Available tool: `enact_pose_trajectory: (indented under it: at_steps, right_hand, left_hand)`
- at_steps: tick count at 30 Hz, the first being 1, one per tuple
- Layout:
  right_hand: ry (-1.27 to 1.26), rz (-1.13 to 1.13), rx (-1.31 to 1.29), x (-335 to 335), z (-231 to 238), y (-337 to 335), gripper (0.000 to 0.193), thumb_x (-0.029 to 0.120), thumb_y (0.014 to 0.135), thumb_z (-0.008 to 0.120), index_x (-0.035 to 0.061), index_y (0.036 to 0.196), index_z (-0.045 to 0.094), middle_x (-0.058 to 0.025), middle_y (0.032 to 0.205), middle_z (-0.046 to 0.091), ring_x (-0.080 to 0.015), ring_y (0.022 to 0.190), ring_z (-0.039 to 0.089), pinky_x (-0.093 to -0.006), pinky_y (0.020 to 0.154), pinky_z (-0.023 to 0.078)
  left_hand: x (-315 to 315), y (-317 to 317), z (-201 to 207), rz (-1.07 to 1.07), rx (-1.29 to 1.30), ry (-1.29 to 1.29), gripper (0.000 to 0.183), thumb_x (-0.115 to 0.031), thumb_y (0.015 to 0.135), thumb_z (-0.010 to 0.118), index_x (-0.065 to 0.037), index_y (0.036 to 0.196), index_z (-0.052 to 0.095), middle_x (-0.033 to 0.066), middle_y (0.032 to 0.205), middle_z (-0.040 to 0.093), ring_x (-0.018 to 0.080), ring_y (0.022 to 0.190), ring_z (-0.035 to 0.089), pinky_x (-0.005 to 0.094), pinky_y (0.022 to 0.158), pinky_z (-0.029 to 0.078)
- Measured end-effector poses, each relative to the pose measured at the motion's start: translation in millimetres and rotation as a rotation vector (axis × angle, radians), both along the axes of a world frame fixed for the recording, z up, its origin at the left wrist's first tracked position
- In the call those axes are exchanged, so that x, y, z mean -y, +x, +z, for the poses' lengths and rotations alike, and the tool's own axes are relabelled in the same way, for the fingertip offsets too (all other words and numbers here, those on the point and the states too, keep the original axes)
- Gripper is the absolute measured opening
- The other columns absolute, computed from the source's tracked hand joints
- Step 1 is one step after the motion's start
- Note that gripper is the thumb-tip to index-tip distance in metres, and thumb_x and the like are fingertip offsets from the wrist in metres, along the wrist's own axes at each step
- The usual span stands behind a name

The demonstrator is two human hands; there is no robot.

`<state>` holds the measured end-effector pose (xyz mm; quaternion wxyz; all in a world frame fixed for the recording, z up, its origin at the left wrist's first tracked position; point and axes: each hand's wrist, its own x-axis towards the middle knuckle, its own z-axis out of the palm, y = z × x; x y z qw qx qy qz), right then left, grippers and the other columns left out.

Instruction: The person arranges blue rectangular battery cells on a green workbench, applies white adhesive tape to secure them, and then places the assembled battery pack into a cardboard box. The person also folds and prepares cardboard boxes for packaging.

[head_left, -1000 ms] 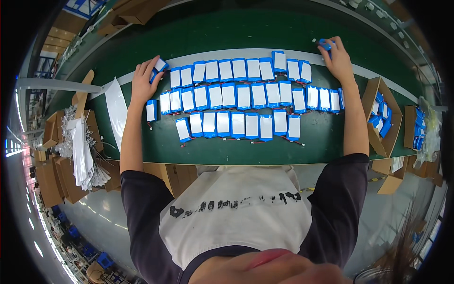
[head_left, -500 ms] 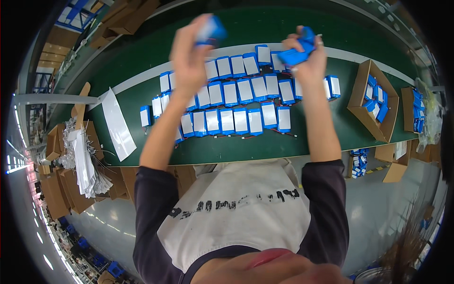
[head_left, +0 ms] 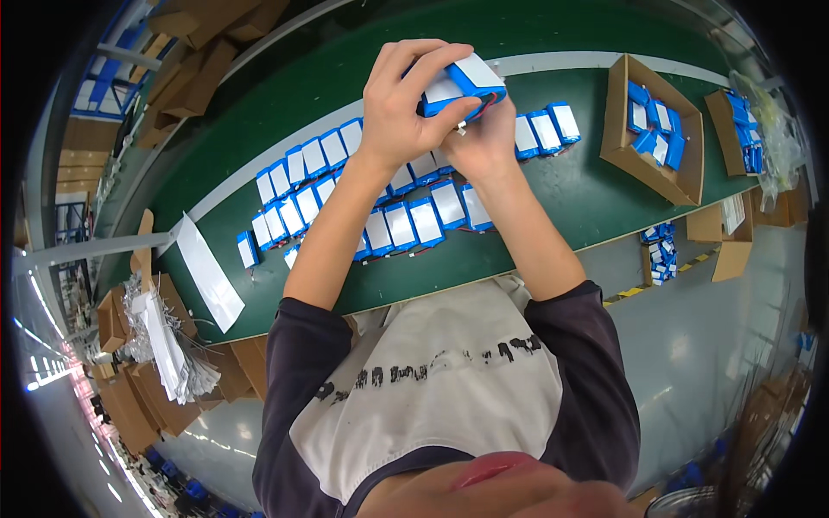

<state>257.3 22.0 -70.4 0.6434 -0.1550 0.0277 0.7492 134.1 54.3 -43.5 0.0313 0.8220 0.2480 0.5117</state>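
Note:
Both my hands are together above the far part of the green bench. My left hand (head_left: 410, 104) curls over blue-wrapped battery packs (head_left: 477, 72) with white faces, fingers across the top and thumb along the near side. My right hand (head_left: 488, 142) is closed round the same bunch from below and the right; most of its fingers are hidden behind the packs. A thin red wire and a small white connector hang from the bunch by my left thumb. Under my arms, rows of similar battery packs (head_left: 400, 226) lie on the bench, partly covered by my forearms.
To the right, an open cardboard box (head_left: 616, 129) holds several packs, with another box (head_left: 724, 129) beside it and clear plastic (head_left: 781, 164). A white sheet (head_left: 207, 272) lies at the bench's left end, near hanging white strips (head_left: 168, 345). Another carton of packs (head_left: 661, 252) stands lower right.
My hands, apart before with packs in each, have come together, the left moving right and the right moving left. The view has turned slightly.

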Motion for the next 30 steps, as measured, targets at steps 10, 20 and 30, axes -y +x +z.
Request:
enact_pose_trajectory:
  at_steps: [10,20,30]
  right_hand:
    - [0.161,-0.328,-0.061,1,4,100,0.046,0.038,0.109,0.039,0.0049,0.135,0.056,-0.0181,0.137,0.06,-0.0345,0.13,0.058,-0.0578,0.117,0.043]
    - [0.151,-1.224,0.745,-22,31,280,0.039,0.039,0.101,0.05,0.0041,0.105,0.067,-0.0139,0.103,0.069,-0.0375,0.107,0.07,-0.057,0.103,0.055]
    - [0.709,-0.535,2.333,45,19,220,0.046,0.035,0.094,0.078,0.0101,0.132,0.071,-0.0107,0.137,0.068,-0.0314,0.134,0.059,-0.0486,0.117,0.04]
  left_hand:
    - [-33,95,30,-0.188,-0.052,-0.049,0.022,-0.022,0.094,0.07,-0.01,0.112,0.076,0.0089,0.118,0.069,0.0312,0.109,0.064,0.0411,0.094,0.054]
    - [-17,20,25,-0.093,-0.103,-0.019,0.031,-0.015,0.089,0.073,-0.006,0.118,0.069,0.014,0.121,0.063,0.0348,0.111,0.062,0.0426,0.097,0.051]
    - [126,-263,-15,0.685,-0.27,-0.425,0.026,-0.008,0.096,0.069,-0.004,0.121,0.074,0.0139,0.13,0.069,0.0313,0.126,0.062,0.0405,0.111,0.045]
